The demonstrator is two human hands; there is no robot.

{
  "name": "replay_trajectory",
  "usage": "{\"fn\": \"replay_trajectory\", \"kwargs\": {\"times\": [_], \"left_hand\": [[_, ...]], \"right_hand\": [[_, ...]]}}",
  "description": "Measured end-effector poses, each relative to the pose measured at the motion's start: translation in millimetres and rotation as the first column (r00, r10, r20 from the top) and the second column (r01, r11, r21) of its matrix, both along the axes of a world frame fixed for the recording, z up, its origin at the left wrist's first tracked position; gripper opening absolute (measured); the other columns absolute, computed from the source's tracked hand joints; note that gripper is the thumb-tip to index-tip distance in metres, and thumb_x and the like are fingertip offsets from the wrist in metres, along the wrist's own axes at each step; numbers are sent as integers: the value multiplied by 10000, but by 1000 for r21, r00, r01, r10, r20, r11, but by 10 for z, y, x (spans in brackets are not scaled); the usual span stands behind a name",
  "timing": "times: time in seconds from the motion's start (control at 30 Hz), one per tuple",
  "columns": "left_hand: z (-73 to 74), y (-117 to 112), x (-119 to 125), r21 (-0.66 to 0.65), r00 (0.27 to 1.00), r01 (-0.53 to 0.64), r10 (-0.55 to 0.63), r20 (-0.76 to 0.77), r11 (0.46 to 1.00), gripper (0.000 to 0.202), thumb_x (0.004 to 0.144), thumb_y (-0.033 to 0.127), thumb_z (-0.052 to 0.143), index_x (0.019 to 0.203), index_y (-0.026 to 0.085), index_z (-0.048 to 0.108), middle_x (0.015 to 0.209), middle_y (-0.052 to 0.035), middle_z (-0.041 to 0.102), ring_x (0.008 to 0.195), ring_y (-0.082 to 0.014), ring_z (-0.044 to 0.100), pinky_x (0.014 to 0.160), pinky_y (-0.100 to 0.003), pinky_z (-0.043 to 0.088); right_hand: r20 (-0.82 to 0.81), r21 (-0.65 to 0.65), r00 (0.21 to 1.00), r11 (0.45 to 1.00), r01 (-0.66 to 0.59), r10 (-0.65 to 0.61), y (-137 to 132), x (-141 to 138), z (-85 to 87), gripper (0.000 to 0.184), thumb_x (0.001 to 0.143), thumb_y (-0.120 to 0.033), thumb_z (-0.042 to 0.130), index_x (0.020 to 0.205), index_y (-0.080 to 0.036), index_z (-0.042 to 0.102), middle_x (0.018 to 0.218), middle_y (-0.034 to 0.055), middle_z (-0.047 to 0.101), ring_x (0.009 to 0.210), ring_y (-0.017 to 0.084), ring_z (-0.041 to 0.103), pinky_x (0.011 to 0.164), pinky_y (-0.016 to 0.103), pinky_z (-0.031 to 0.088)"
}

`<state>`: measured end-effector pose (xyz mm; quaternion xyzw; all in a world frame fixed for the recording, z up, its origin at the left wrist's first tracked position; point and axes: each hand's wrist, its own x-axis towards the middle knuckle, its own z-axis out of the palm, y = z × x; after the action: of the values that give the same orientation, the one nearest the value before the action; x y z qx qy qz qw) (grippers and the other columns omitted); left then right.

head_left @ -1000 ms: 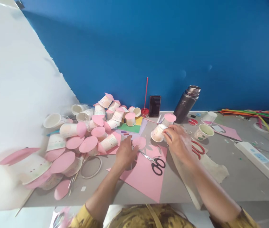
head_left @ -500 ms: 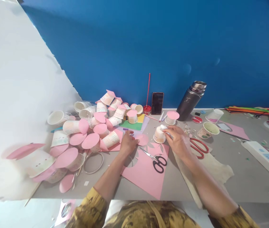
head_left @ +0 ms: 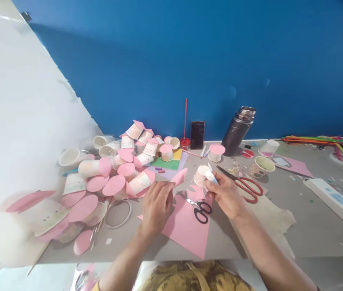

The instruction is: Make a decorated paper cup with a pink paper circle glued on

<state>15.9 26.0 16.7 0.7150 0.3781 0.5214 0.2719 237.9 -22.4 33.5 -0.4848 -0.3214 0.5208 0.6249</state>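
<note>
My left hand [head_left: 158,201] is closed on a pink paper disc [head_left: 179,177], raised off the table and tilted. In my right hand [head_left: 226,194] is a small white glue bottle [head_left: 211,177], its narrow nozzle pointing up. Just behind the bottle, a white paper cup [head_left: 200,174] stands upside down with its base bare. Below the hands lies a cut sheet of pink paper [head_left: 186,238], and black-handled scissors [head_left: 201,210] rest on it. To the left is a heap of paper cups with pink discs attached [head_left: 115,185].
Red-handled scissors [head_left: 247,188] lie beyond my right hand, near a piece of beige cloth [head_left: 274,218]. A dark flask [head_left: 238,131] and a phone [head_left: 197,135] stand against the blue wall. On the right are a white power strip [head_left: 331,202] and colourful pipe cleaners [head_left: 316,140].
My left hand has picked up the pink disc from the table and drawn it toward me. My right hand has lifted the glue bottle off the cup's base and moved it nearer.
</note>
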Motion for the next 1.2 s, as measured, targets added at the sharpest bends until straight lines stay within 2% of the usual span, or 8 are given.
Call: {"fn": "replay_trajectory", "kwargs": {"times": [0.3, 0.47, 0.57, 0.63, 0.73, 0.8, 1.0, 1.2], "left_hand": [[-64, -49, -200, 265, 975, 104, -46, -217, 959, 277, 868, 85, 625, 936, 313, 767, 958, -86, 722, 878, -261, 582, 796, -378, 383], [-102, -85, -214, 153, 993, 96, -85, -80, 983, 237, 853, 130, 672, 953, 317, 778, 1025, -100, 710, 970, -278, 595, 909, -418, 415], [-49, -136, -222, -126, 954, 180, -142, 263, 975, 420, 832, 222, 714, 1239, 329, 708, 1330, -107, 630, 1252, -313, 534, 1055, -463, 418], [6, -160, -221, -372, 795, 443, -166, 584, 816, 522, 861, 381, 696, 1374, 328, 613, 1498, -107, 522, 1382, -339, 458, 1053, -485, 463], [70, -162, -178, -464, 539, 774, -64, 840, 431, 616, 859, 590, 651, 1384, 272, 596, 1523, -140, 503, 1364, -387, 492, 959, -515, 545], [96, -144, -127, -469, 499, 815, -1, 867, 342, 605, 839, 533, 710, 1350, 222, 619, 1464, -153, 562, 1299, -385, 559, 964, -522, 550], [173, -79, -14, -565, 526, 756, 207, 825, 330, 381, 945, 453, 608, 1113, 120, 690, 1139, -171, 740, 1102, -335, 696, 947, -501, 563], [150, -131, 62, -598, 557, 646, 242, 794, 475, 462, 965, 550, 567, 1187, 160, 675, 1155, -141, 759, 1112, -309, 702, 956, -438, 552]], "right_hand": [[157, -72, 986, 996, -46, 57, 10, -328, 27, 500, 755, -642, 777, 687, -180, 600, 532, -83, 359, 512, 86, 307, 476, 230, 276], [398, -144, 917, 989, 36, 24, 0, -438, 68, 392, 731, -496, 775, 610, -197, 552, 502, -74, 363, 485, 91, 311, 456, 243, 224], [524, -91, 850, 989, 121, -56, -1, -455, 58, 328, 753, -423, 733, 604, -200, 545, 519, -63, 384, 500, 100, 355, 463, 239, 259], [597, -36, 798, 991, 127, -81, 5, -454, 46, 320, 761, -410, 723, 602, -205, 536, 522, -58, 412, 505, 109, 392, 461, 238, 285], [689, -60, 725, 998, 30, 19, 29, -478, 44, 300, 780, -403, 715, 620, -205, 554, 540, -51, 489, 516, 119, 456, 475, 232, 329], [738, -114, 664, 992, -49, 118, 41, -517, 53, 255, 810, -409, 704, 697, -205, 601, 583, -44, 567, 537, 132, 522, 502, 230, 368], [906, 112, 415, 992, -62, -76, -102, -625, 90, 295, 1038, -466, 445, 1115, -230, 606, 952, 68, 737, 829, 236, 693, 708, 321, 499], [945, 298, 202, 932, -207, -257, -262, -729, 102, 182, 1050, -337, 484, 1143, -220, 588, 1023, 91, 737, 920, 251, 699, 750, 344, 519]]}}
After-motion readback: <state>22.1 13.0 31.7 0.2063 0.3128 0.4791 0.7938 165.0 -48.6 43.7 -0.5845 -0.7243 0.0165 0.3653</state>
